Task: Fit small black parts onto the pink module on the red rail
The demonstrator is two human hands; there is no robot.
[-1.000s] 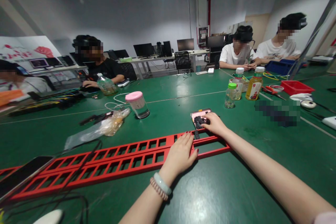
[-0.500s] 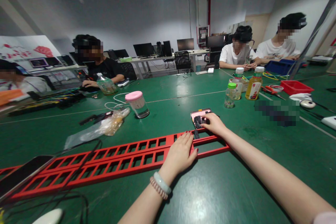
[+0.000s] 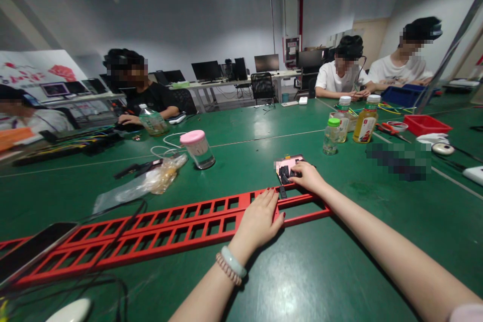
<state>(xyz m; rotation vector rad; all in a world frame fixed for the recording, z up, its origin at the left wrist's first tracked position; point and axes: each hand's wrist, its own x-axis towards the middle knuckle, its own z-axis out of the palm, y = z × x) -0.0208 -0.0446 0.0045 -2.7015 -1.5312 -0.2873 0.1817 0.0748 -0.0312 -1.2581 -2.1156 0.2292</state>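
My left hand (image 3: 258,219) lies flat, fingers stretched out, on a long red slotted frame (image 3: 243,202) with two rows of rectangular openings. One small black part (image 3: 282,191) sits at the frame's far edge, just beyond my left fingertips. Behind the frame, a shallow pink-lined tray (image 3: 281,165) bears several small black parts (image 3: 286,173) in a heap. My right hand (image 3: 309,178) reaches over that tray, thumb and fingers curled around a black part among the heap; the fingertips partly hide it.
A phone (image 3: 35,251) and dark cables overlie the frame's left end. Beyond the frame are a pink-lidded jar (image 3: 198,150) and a plastic bag (image 3: 143,183). Several bottles stand at right, including a green-capped one (image 3: 331,138), near a red tray (image 3: 426,125). Co-workers sit across the table.
Both hands stay nearly where they were. The right fingers remain at the heap of black parts, with only a slight shift of the view.
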